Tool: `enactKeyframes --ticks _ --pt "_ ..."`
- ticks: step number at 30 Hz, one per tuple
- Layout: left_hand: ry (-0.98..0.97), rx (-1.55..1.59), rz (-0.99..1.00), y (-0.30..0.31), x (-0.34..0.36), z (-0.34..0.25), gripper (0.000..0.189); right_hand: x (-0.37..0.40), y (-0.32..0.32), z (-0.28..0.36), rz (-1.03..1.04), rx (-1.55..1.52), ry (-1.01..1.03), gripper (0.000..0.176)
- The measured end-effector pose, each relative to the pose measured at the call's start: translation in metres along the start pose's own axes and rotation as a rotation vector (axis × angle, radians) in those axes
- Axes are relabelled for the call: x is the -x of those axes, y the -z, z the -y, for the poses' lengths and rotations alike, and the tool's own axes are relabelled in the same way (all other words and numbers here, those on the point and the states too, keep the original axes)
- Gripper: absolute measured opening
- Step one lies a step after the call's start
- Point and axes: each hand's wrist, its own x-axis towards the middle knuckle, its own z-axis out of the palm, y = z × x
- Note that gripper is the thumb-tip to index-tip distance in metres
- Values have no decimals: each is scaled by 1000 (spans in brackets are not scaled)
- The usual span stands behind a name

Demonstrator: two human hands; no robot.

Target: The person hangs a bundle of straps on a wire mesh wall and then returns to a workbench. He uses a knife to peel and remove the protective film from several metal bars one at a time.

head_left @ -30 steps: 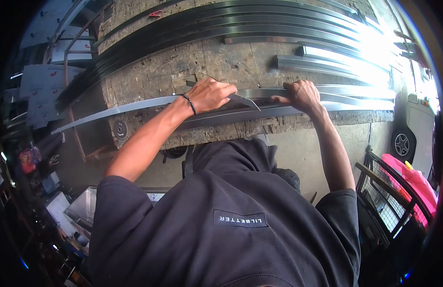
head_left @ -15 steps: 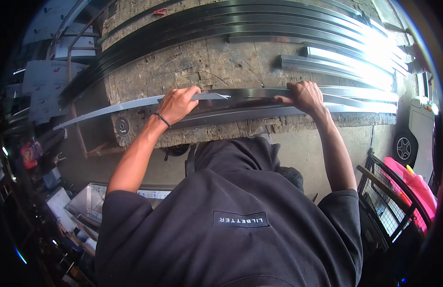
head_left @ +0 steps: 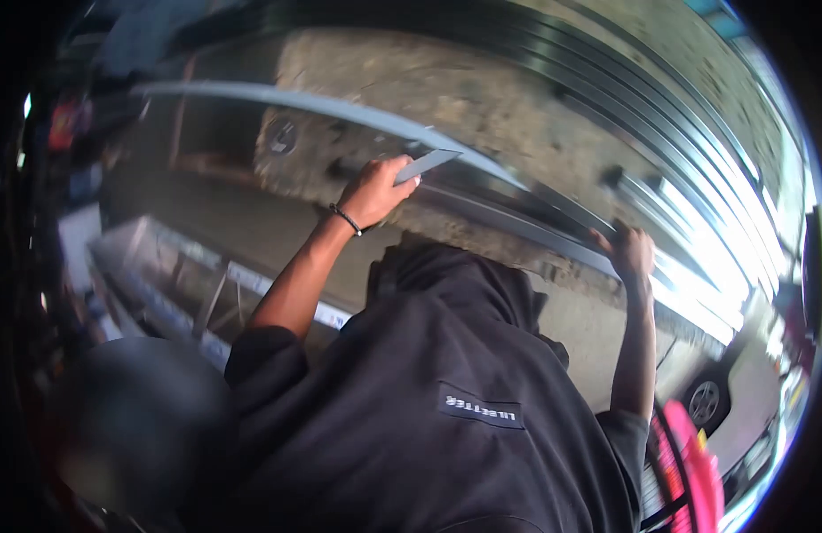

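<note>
My left hand (head_left: pixel 378 193), with a dark bead bracelet at the wrist, is closed on a grey metal strip (head_left: pixel 430 164) whose slanted tip sticks out past the fingers. Just beyond it, a long pale metal profile (head_left: pixel 331 108) runs from the far left towards the right, overhanging the bench end. On the right, my right hand (head_left: pixel 633 252) is closed around a dark metal profile (head_left: pixel 566 210) that lines up with the pale one. Another long profile (head_left: pixel 508 222) lies along the near edge of the worn workbench (head_left: pixel 357 75). Motion blurs much of the scene.
Several long dark metal profiles (head_left: pixel 597 62) lie across the back of the bench, with shorter ones (head_left: pixel 668 200) at the right in glare. A round disc (head_left: pixel 280 136) sits at the bench's left corner. Lower left stands a metal frame (head_left: pixel 184 253); a pink item (head_left: pixel 695 462) is lower right.
The view has swung round, so the bench now slants down to the right. My hands stand farther apart, the left still on its strip, the right farther along the profile. A dark rounded blur shows lower left.
</note>
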Motion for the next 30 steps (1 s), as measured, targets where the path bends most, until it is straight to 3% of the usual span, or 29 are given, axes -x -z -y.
enactKeyframes --ticks 2,7,11,13,18,23,25,26,27,28,29,30 --pt "208 221 -27 19 42 54 15 -1 -7 -6 -52 59 58 62" --pt "553 329 -338 42 154 170 9 -3 -7 -6 -15 109 40 61" --pt "770 290 -529 9 198 248 12 -2 -11 -11 -68 80 75 58" --pt "875 590 -754 -13 199 273 14 -3 -17 -21 -52 90 87 57" --pt "954 724 -837 -38 182 328 13 -3 -16 -25 -3 109 74 57" --pt "1042 582 -854 -38 176 349 15 -7 -35 -51 -33 97 129 60" --pt "1100 345 -866 -50 188 397 14 -3 -33 -50 -9 9 80 60" --pt "1132 666 -745 -35 197 406 18 0 -48 -72 -118 57 184 55" --pt "826 825 -961 -33 202 398 30 2 -39 -54 -134 122 192 52" --pt "748 643 -1103 -23 185 367 41 -1 -22 -34 87 -25 -40 52" --pt "679 362 -1142 -3 170 324 48 2 -27 -36 -78 -73 109 50" --pt "635 420 -1027 25 152 248 54 2 -13 -16 -77 -41 111 51"
